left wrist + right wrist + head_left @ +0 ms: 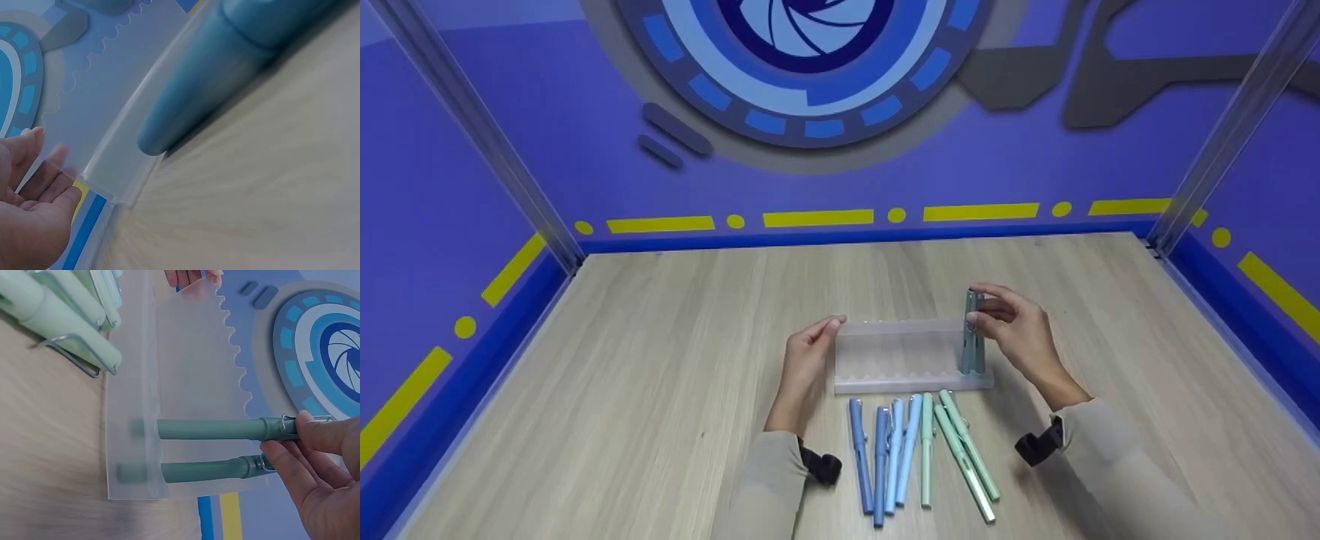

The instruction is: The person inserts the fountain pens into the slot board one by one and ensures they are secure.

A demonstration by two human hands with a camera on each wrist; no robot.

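A translucent pen stand (900, 352) with a notched upper edge stands upright on the table. At its left upper corner, my left hand (808, 356) holds the panel's edge between thumb and fingers. My right hand (1024, 334) pinches the capped end of a dark green pen (214, 430) at the stand's right end. That pen's lower end sits in the base, with its clip near my thumb. Beside it, a second dark green pen (208, 470) also stands in the base, close to my fingers, its top partly hidden by them.
Before the stand lie several loose pens: darker blue pens (860, 457) at left, light blue pens (910, 450) in the middle, light green pens (926, 450) at right. Wood-grain table (660, 390) extends around them. Printed blue panels (825, 191) wall the back and sides.
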